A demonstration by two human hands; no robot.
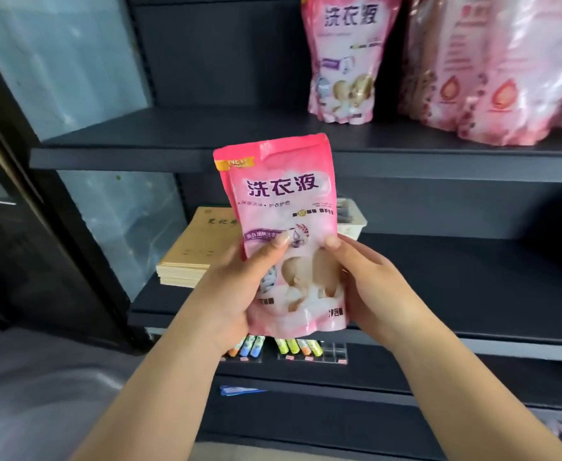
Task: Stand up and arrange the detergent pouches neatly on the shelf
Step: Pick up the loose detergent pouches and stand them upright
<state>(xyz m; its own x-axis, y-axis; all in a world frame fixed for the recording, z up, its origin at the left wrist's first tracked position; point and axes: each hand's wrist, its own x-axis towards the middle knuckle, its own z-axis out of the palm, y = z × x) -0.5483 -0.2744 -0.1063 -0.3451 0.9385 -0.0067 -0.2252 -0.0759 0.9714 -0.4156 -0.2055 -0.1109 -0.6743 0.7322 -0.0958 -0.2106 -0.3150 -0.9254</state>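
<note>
The pouch [281, 227] is being pinched upright by both hands, left hand [239, 287] and right hand [369, 284], with the shelf [206, 134] gap lying at 12 o'clock, left of the standing pouch [342, 58].

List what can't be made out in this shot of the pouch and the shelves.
- Held pouch: lower corners covered by left hand and right hand; its back faces away.
- Larger pink pouches, head view: tops and right side cut off by the frame; print blurred.
- Notebook stack: partly behind the held pouch.
- White tray: contents too small to identify.
</note>
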